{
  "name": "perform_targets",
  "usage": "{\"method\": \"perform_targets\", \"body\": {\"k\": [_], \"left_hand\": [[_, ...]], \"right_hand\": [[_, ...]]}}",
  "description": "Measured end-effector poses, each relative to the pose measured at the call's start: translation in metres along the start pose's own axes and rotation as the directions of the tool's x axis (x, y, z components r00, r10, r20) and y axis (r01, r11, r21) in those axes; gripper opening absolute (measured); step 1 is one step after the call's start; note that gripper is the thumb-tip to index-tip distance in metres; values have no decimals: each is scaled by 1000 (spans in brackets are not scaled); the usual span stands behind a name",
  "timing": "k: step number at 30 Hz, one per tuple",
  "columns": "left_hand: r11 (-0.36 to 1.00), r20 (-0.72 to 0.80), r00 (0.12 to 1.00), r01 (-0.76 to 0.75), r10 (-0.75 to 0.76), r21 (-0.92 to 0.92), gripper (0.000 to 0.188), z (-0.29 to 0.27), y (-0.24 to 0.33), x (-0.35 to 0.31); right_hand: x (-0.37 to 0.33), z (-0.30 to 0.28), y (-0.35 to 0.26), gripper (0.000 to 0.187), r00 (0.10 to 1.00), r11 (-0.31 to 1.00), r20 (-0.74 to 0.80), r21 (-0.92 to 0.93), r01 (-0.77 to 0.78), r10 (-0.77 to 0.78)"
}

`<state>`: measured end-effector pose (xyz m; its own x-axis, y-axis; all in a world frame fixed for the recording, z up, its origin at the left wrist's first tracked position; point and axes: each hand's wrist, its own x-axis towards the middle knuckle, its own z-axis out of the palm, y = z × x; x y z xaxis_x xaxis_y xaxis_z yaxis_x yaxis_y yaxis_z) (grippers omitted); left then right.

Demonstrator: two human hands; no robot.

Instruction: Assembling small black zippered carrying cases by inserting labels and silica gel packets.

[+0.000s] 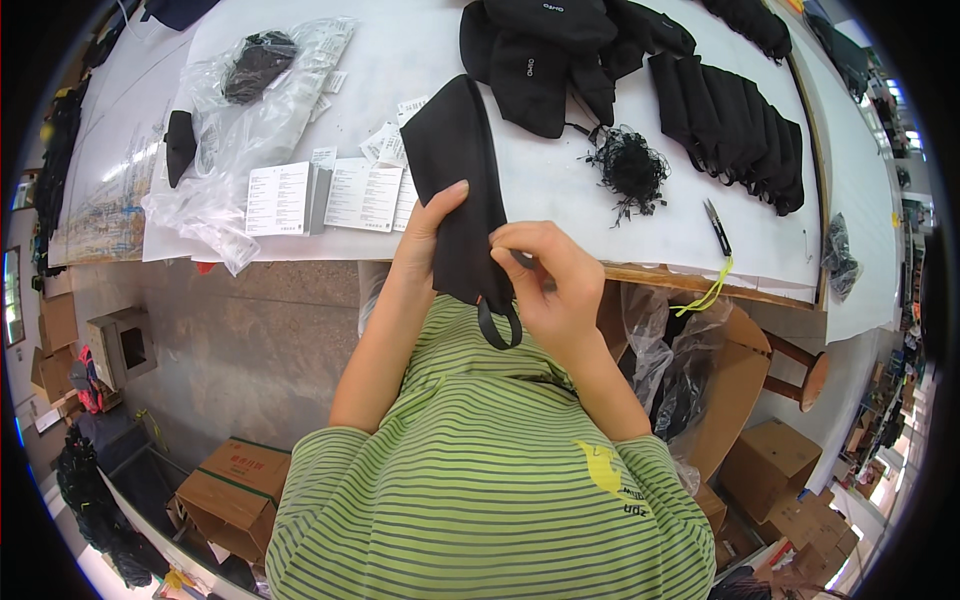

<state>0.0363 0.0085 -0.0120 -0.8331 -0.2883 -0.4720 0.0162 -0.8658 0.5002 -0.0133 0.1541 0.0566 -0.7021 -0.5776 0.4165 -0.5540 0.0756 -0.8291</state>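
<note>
A long black fabric pouch (457, 215) is held up at the table's front edge, with a black strap loop (500, 330) hanging at its lower end. My left hand (420, 235) grips its left side, the thumb lying across the front. At the pouch's right edge my right hand (555, 285) is closed in a pinch; whatever lies between its fingertips is too small to make out. Small thread snips (718, 228) with a yellow cord lie to the right on the table. A tangle of black cords (630, 170) sits beyond my right hand.
Black pouches lie in a pile (540, 60) at the back and in a row (725, 130) on the right. White printed cards (362, 195) stand in stacks at left, beside a clear plastic bag (235, 130). Under the table edge at right is an open cardboard box (735, 370).
</note>
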Motion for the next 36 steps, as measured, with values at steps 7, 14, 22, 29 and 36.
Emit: {"method": "perform_targets", "body": {"k": [7,14,22,29,36], "left_hand": [[972,195,973,77,-122,222,58,17,-7,-21],[991,153,985,99,-84,-92,45,15,1,-9],[596,269,866,-487,421,638,72,13,-11,7],[517,454,852,-520,261,680,25,22,31,14],[643,199,780,-608,594,466,19,9,25,15]], "right_hand": [[38,-21,22,13,984,999,-175,33,-30,35],[9,-12,28,39,950,836,112,453,-310,291],[1,-6,38,16,912,882,33,242,-404,409],[-4,-11,28,20,885,892,258,139,-431,387],[3,-28,29,34,960,939,154,220,-263,232]]}}
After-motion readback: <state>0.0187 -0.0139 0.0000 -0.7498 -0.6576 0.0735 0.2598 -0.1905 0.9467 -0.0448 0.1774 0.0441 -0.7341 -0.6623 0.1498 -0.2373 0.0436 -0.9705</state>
